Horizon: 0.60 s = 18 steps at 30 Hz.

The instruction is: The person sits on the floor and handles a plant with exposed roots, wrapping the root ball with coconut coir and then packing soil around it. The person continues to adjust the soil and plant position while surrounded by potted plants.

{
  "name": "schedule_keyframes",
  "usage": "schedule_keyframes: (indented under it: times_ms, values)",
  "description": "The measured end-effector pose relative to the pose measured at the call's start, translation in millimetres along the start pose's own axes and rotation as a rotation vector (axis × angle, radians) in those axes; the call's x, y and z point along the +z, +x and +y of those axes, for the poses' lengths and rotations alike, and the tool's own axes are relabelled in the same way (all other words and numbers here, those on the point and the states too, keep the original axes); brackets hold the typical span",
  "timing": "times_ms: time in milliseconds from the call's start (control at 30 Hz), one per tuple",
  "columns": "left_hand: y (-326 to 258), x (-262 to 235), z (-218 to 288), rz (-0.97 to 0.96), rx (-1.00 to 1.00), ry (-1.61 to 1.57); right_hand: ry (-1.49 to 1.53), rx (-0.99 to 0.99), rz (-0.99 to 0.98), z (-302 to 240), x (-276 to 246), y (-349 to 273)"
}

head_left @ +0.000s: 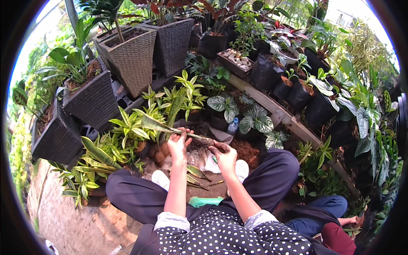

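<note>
A snake plant (154,124) with yellow-edged leaves is held level over the ground, its leaf tips pointing left. My left hand (178,144) is closed around the lower part of its leaves. At the soil-darkened base end, my right hand (225,156) has its dirty fingers closed on the plant. A small green thing (214,159) shows beside my right fingers; its kind is unclear. Beneath my hands lie loose snake plant leaves (196,173) and a whitish piece of plastic or paper (212,165). Brown fibrous planting material (245,154) is heaped to the right.
Tall dark planters (127,59) stand at the far left. Yellow-green potted plants (123,127) crowd my left side. A wooden beam (276,108) runs along the right, with black plant bags (299,97) behind it. A water bottle (233,126) stands ahead. Another person's leg (318,214) is at right.
</note>
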<state>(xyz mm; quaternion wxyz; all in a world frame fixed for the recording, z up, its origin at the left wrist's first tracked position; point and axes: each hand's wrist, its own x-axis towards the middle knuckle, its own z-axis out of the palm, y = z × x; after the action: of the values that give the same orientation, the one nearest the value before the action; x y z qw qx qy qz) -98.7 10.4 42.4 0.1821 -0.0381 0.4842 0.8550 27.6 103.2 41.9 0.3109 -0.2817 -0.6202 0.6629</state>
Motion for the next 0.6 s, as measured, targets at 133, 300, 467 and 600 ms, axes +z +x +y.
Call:
schedule_keyframes:
  times_ms: [133, 300, 467, 600]
  values:
    - [-1, 7, -3, 0.021, 0.059, -0.004, 0.053, 0.029, 0.017, 12, -1, 9]
    - [-2, 9, 2, 0.024, 0.062, -0.036, 0.146, 0.103, 0.009, 13, -4, 14]
    - [-4, 8, -5, 0.031, 0.105, -0.022, 0.124, 0.076, 0.053, 21, -3, 16]
    - [-3, 7, -4, 0.060, 0.108, -0.004, 0.080, 0.102, 0.034, 21, -3, 15]
